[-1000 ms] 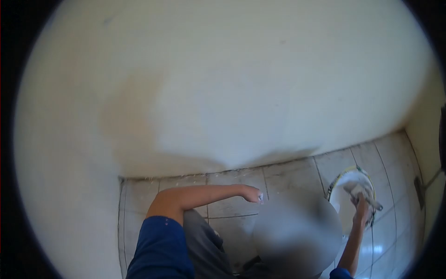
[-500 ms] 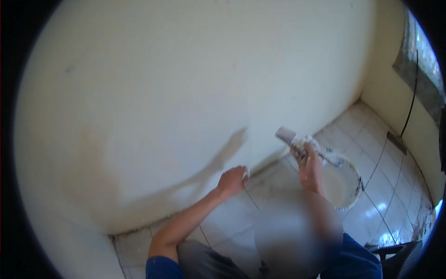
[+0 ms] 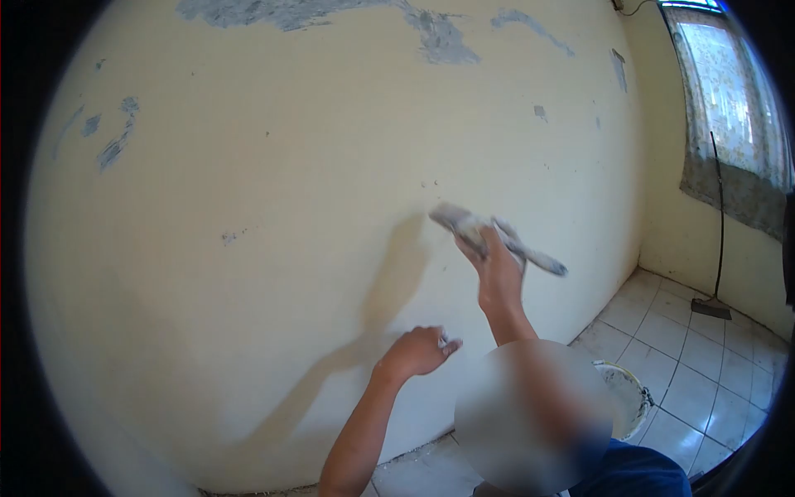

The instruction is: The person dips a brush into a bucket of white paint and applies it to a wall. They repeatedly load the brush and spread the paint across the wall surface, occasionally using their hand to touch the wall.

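Observation:
My right hand (image 3: pixel 499 269) is wrapped round a wide paintbrush (image 3: pixel 538 255), caked with whitish paint. The brush slants across my fingers, its bristle end up and left, close in front of the cream wall (image 3: pixel 323 182), and its handle end points down to the right. Lower and to the left, my left hand (image 3: pixel 416 351) is held closed near the wall, fingers curled in. Something whitish shows at its fingertips, and I cannot tell what it is. Both arms cast shadows on the wall.
A bucket (image 3: pixel 643 396) with whitish contents stands on the tiled floor (image 3: pixel 671 331) at lower right, partly hidden by a blurred patch. A long-handled broom (image 3: pixel 710 309) leans in the corner below a curtained window (image 3: pixel 719 83). Grey patches (image 3: pixel 447 40) mark the upper wall.
My view has tilted up, showing more of the wall and window. My right hand has lifted the paintbrush from beside the bucket up to the wall. My left hand remains curled.

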A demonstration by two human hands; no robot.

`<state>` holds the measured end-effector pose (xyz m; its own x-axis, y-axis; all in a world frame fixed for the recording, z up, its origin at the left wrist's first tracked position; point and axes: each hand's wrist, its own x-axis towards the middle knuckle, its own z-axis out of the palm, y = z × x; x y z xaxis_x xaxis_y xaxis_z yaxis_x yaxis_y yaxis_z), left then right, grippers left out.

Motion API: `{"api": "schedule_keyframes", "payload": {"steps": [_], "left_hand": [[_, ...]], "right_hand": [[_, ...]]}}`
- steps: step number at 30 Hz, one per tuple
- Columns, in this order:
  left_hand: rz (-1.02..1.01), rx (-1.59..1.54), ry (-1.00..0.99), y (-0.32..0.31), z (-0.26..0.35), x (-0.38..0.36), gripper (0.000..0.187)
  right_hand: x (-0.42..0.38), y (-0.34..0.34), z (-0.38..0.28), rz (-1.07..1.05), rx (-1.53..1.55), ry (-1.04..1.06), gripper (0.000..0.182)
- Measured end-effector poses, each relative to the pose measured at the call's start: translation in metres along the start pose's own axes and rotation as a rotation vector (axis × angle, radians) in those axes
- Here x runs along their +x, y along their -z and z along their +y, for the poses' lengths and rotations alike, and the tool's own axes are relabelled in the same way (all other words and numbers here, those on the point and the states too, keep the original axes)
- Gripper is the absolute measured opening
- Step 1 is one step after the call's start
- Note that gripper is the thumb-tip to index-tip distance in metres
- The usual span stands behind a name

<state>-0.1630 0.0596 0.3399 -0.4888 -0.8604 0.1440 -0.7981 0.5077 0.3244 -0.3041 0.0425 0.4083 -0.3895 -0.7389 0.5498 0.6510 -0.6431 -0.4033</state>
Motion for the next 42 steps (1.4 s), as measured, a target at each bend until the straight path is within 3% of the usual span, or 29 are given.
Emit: {"api": "schedule_keyframes", "payload": {"steps": [5,7,10,12,15,16,18,19,21,22,23,25,28,29,31,33,35,36,38,41,42], "left_hand": [[0.000,-0.001,0.044,0.015,0.010,-0.011,0.053],[-0.037,0.027,0.043,0.011,0.001,-0.013,0.055],[-0.109,0.044,0.037,0.014,-0.020,-0.017,0.058],[-0.094,0.058,0.087,0.027,-0.019,-0.029,0.058],[-0.058,0.052,0.134,0.036,-0.025,-0.036,0.059],[-0.061,0.034,0.143,0.041,-0.023,-0.039,0.059],[-0.047,0.009,0.123,0.040,-0.027,-0.037,0.060],[-0.033,0.003,0.099,0.034,-0.033,-0.032,0.061],[-0.033,-0.001,0.094,0.029,-0.037,-0.029,0.062],[-0.047,0.000,0.112,0.028,-0.036,-0.027,0.061],[-0.058,-0.003,0.131,0.027,-0.035,-0.025,0.061],[-0.095,0.016,0.159,0.032,-0.028,-0.027,0.057],[-0.084,0.023,0.146,0.030,-0.030,-0.025,0.055],[-0.068,0.021,0.130,0.027,-0.032,-0.024,0.055],[0.013,0.016,0.071,0.022,-0.044,-0.023,0.053],[0.082,0.021,0.068,0.024,-0.049,-0.027,0.052],[0.136,0.042,0.124,0.039,-0.044,-0.042,0.051],[0.153,0.022,0.144,0.046,-0.040,-0.048,0.050],[0.117,0.050,0.189,0.055,-0.033,-0.056,0.049],[0.159,0.051,0.160,0.052,-0.036,-0.055,0.049],[0.191,0.046,0.139,0.049,-0.038,-0.054,0.049]], "right_hand": [[0.020,-0.039,0.037,0.082,-0.136,0.115,0.033],[0.018,-0.010,0.070,0.187,-0.202,0.118,0.030],[-0.040,0.072,0.111,0.266,-0.337,0.065,0.040],[-0.078,0.129,0.128,0.418,-0.373,-0.107,0.043],[-0.108,0.125,0.096,0.552,-0.331,-0.337,0.044],[-0.099,0.123,0.099,0.568,-0.357,-0.328,0.050],[-0.063,0.104,0.100,0.499,-0.352,-0.280,0.053],[-0.034,0.094,0.105,0.329,-0.400,-0.253,0.055],[0.014,0.039,0.091,0.162,-0.265,-0.116,0.062],[0.023,-0.021,0.049,0.151,-0.152,-0.173,0.065],[0.026,-0.068,0.028,0.168,-0.125,0.005,0.035],[0.049,-0.109,0.011,0.161,-0.055,0.041,0.041],[0.054,-0.105,0.031,0.115,-0.032,0.110,0.043],[0.036,-0.092,0.050,0.329,-0.063,0.100,0.038],[-0.005,-0.015,0.091,0.259,-0.312,-0.056,0.037],[-0.075,0.033,0.110,0.447,-0.418,-0.160,0.052],[-0.106,0.102,0.128,0.547,-0.379,-0.330,0.051],[-0.112,0.102,0.121,0.619,-0.360,-0.410,0.052],[-0.095,0.093,0.115,0.536,-0.304,-0.372,0.053],[-0.046,-0.006,0.067,0.325,-0.195,-0.254,0.053],[-0.028,-0.049,0.048,0.193,-0.145,-0.141,0.026]]}}
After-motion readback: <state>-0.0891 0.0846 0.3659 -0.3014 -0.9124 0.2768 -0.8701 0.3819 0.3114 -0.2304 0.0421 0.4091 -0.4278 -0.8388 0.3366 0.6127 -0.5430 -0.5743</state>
